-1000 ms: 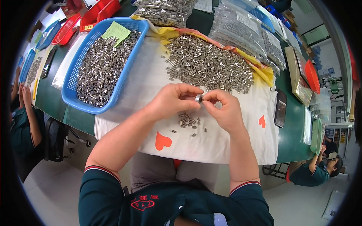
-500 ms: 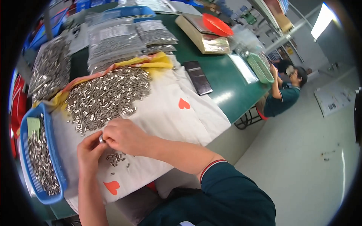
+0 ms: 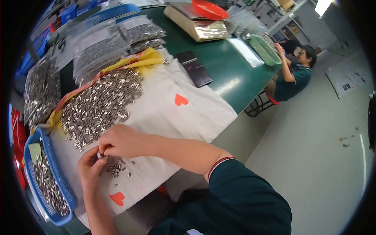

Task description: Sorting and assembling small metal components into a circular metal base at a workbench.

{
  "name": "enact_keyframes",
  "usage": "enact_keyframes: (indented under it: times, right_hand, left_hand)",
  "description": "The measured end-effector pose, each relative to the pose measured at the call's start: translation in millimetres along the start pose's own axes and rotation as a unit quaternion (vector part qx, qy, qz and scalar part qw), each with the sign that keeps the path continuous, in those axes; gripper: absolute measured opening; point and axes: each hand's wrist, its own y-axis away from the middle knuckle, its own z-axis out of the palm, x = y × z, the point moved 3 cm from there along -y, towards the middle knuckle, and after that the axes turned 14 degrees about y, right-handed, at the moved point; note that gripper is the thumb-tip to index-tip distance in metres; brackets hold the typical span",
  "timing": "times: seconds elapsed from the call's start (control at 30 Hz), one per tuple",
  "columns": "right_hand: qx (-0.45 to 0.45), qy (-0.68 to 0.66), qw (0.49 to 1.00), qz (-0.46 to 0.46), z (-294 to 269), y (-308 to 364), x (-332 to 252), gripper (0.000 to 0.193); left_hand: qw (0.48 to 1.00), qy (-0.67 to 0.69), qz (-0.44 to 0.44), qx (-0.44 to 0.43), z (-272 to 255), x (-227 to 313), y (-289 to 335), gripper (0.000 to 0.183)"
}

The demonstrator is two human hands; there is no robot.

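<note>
My remote view has swung right, yet the bare left hand (image 3: pixel 89 169) keeps its grip clamped on a small round silver metal piece (image 3: pixel 100 155), nearside of the heaped silver metal cylinders (image 3: pixel 102 106), while the bare right hand (image 3: pixel 121 141) meets that piece, grip hidden, so handling continues.

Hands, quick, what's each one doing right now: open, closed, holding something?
Left hand: closed, holding a small round metal piece.
Right hand: closed, at that same piece; whether it grips anything cannot be told.

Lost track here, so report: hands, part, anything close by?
Left hand holds round metal piece. Right hand at it. Loose metal cylinders nearby on cloth.
</note>
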Motion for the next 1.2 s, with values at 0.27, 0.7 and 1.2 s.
enact_keyframes:
  times: [0.27,0.7,1.2]
  right_hand:
    - [-0.025,0.068,0.972,0.223,-45.9,9.1,30.5,0.015]
    - [0.001,0.326,0.931,0.161,-17.4,8.4,26.4,0.005]
    - [0.008,-0.025,0.99,0.137,-9.7,5.5,-4.6,0.009]
  left_hand:
    - [0.993,-0.057,-0.097,-0.023,33.1,6.7,-3.3,0.036]
    - [0.997,-0.014,-0.078,-0.01,28.0,4.4,-4.6,0.034]
    - [0.998,0.048,-0.034,0.002,22.7,1.9,-8.1,0.038]
